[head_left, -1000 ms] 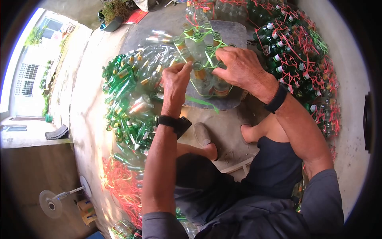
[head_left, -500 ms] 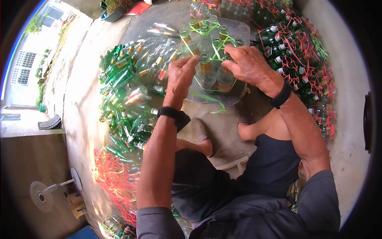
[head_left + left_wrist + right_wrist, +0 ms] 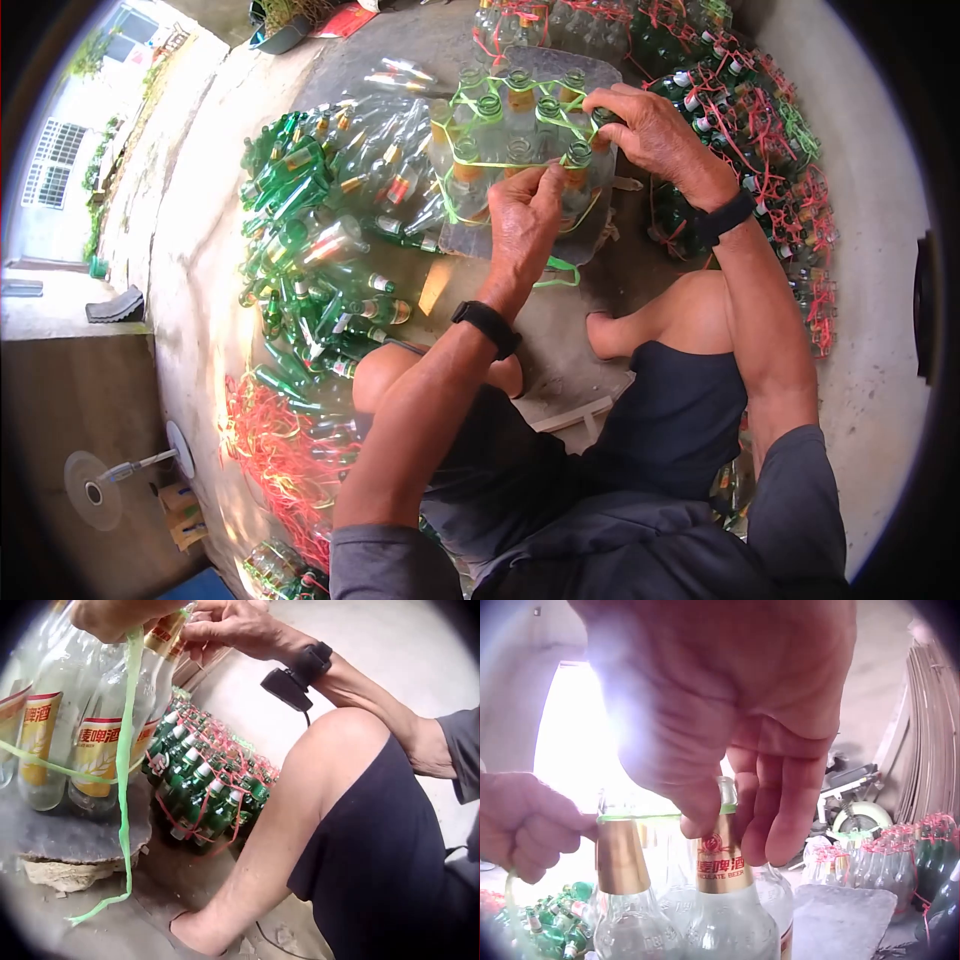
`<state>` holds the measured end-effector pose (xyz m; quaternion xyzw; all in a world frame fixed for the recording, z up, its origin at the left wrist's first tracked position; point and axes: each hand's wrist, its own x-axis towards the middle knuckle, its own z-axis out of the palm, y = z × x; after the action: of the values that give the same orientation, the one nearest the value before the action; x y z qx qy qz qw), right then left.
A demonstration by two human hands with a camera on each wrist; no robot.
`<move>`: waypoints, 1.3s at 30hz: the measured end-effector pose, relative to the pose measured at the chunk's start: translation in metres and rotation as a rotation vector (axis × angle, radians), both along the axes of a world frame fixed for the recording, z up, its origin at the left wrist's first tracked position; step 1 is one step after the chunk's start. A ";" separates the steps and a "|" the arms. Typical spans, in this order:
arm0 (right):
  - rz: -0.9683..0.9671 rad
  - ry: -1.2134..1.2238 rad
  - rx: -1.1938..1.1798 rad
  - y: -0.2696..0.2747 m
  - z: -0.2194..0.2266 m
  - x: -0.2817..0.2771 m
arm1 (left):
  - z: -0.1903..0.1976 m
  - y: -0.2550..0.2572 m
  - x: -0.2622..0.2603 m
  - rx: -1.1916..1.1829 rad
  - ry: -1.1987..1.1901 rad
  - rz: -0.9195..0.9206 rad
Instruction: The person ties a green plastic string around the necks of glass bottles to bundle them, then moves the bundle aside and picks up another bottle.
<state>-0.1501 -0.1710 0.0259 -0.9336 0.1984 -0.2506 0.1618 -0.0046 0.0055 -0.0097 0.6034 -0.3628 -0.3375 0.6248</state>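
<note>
Several clear glass beer bottles (image 3: 466, 178) with gold neck labels stand upright in a tight bundle, a green plastic strap (image 3: 500, 164) woven round their necks. At the near side of the bundle, my left hand (image 3: 525, 218) pinches the strap beside a bottle neck; the strap's loose tail (image 3: 126, 772) hangs from that hand in the left wrist view. My right hand (image 3: 655, 138) is at the right corner, its thumb and fingers round the gold-labelled neck of a beer bottle (image 3: 721, 862). A second green band (image 3: 71, 771) circles the bottles lower down.
The bundle stands on a dark slab (image 3: 465, 240). Loose green and clear bottles (image 3: 300, 210) lie in a heap on the left, with red strips (image 3: 285, 450) nearer. Green bottles tied with red strap (image 3: 740, 150) stand along the right. A fan (image 3: 95, 492) is at lower left.
My left hand has moved right across the bundle's near side, from its left corner toward the right one. The bundle has turned, and my right hand has shifted slightly right to its corner bottle.
</note>
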 end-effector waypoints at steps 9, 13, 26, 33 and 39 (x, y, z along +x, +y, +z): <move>-0.054 0.043 -0.019 -0.001 -0.004 -0.001 | 0.006 0.007 0.004 0.035 0.120 -0.072; -0.083 0.066 -0.033 0.003 -0.002 -0.002 | 0.003 0.009 0.011 0.055 0.104 -0.095; 0.072 -0.101 -0.195 0.025 0.031 0.013 | -0.008 0.009 0.023 0.169 -0.035 0.011; 0.243 0.204 -0.012 0.031 0.027 0.040 | -0.016 0.003 0.024 0.249 -0.142 0.175; 0.305 0.371 0.233 0.021 0.029 0.055 | -0.009 0.002 0.017 0.281 -0.205 0.252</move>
<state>-0.0952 -0.1497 0.0548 -0.9578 0.1092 -0.0235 0.2649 0.0126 0.0070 -0.0184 0.7564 -0.2956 -0.2408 0.5315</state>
